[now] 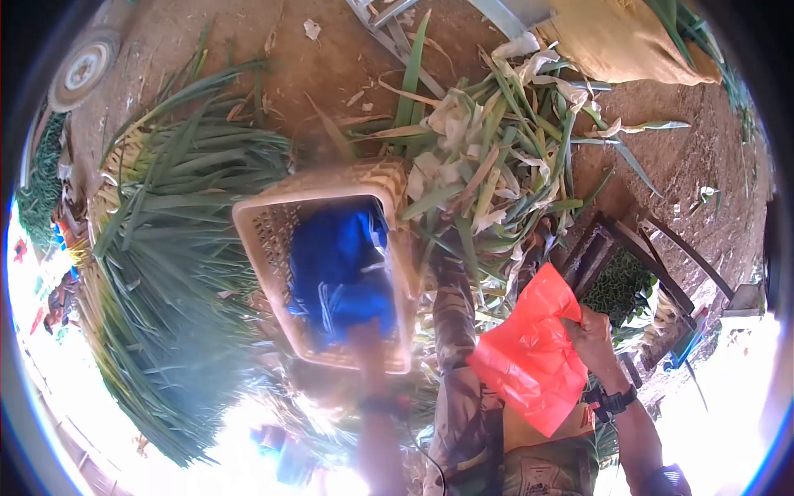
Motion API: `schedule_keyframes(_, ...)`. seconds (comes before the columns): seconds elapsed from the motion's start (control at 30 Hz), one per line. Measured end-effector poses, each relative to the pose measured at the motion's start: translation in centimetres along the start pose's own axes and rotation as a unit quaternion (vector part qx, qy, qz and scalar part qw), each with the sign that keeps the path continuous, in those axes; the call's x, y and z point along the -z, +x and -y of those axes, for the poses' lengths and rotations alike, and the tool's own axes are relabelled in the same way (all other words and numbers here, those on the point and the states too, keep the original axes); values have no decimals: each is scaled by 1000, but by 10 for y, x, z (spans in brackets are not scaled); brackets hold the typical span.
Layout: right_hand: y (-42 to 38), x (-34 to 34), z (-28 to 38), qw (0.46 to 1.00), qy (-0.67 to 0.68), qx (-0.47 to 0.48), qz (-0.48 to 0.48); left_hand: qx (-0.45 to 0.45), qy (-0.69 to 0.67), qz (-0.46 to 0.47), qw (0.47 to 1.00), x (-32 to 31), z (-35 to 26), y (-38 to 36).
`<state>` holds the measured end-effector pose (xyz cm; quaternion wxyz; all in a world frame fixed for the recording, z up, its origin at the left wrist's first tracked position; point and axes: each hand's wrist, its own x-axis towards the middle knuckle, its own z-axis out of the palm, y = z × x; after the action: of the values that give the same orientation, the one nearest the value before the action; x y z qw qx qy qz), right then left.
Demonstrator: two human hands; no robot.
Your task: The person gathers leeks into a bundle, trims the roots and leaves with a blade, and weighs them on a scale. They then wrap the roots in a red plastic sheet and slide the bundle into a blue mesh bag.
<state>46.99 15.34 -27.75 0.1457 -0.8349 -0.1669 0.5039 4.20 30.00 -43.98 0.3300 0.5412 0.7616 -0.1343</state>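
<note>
My right hand (pixel 591 337) is closed on the upper right edge of a thin red plastic sheet or bag (pixel 533 351), which hangs over my lap. At the centre left stands a beige plastic basket (pixel 265 202) with perforated sides. Inside it lies a bunched blue cloth or bag (pixel 339 256) with a few pale strands across it. My left hand (pixel 365 337) reaches over the near part of the basket, at the lower edge of the blue material. Motion and glare smear its fingers, so its grip cannot be made out.
A large pile of leeks or green onions (pixel 182 223) lies left of the basket. Loose leaves and peelings (pixel 496 157) cover the ground beyond it to the right. A dark frame (pixel 645 248) stands on the right, a tan sack (pixel 620 41) at the top right, a wheel (pixel 83 69) at the upper left.
</note>
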Motion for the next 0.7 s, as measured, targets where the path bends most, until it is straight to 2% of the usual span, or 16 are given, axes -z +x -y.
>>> schedule_keyframes(0.07, -2, 5, -2, 999, 21, -32, -3, 55, 108, 41, 992, -21, -2, 31)
schedule_keyframes(0.17, -9, 8, -7, 996, 28, -76, 25, -40, 145, -135, 979, -41, -38, 27)
schedule_keyframes(0.23, -16, 1, -13, 996, 49, -66, 18, -114, 236, -95, 960, -71, 30, 63)
schedule_keyframes(0.3, -24, 2, -11, 996, 54, -67, 27, -110, 217, -36, 969, -64, 66, 57)
schedule_keyframes(0.33, -24, 2, -7, 996, 60, -61, 32, -71, 148, -2, 986, -47, 68, 48)
schedule_keyframes(0.47, -38, 6, -6, 998, 63, -19, 21, -80, -115, -38, 989, 23, 80, -16)
schedule_keyframes(0.53, -45, 9, -10, 998, 58, 11, 11, -7, -166, -6, 986, 101, 0, -71)
schedule_keyframes(0.57, -48, 11, -11, 998, 55, 26, 6, 34, -140, 5, 990, 140, -50, -94)
schedule_keyframes(0.63, -55, 17, -8, 999, 38, 36, -9, 15, -164, 6, 986, 174, -36, -115)
schedule_keyframes(0.7, -62, 24, 5, 997, 50, 51, -33, 3, -139, -1, 990, 197, 31, -119)
